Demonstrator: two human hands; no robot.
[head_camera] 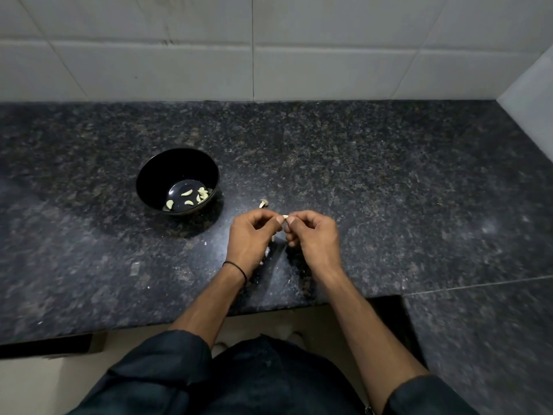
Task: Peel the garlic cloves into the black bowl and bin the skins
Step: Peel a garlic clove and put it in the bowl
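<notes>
Clove [285,217] pinched by left hand [250,235], right hand [314,236] above open counter [389,187].

A dark speckled granite counter [389,190] meets a white tiled wall [179,55].

2 hands [251,235] [315,235], 1 black bowl [163,172], about 7 peeled cloves [187,192], 1 held clove [285,217], 1 loose garlic piece [264,203].

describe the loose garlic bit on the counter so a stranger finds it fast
On the dark granite counter, find the black bowl. Right of it, just beyond the left hand and right hand, lies a small pale garlic piece. Unlike the bowl's peeled cloves and the pinched clove, it sits on bare stone.
</notes>
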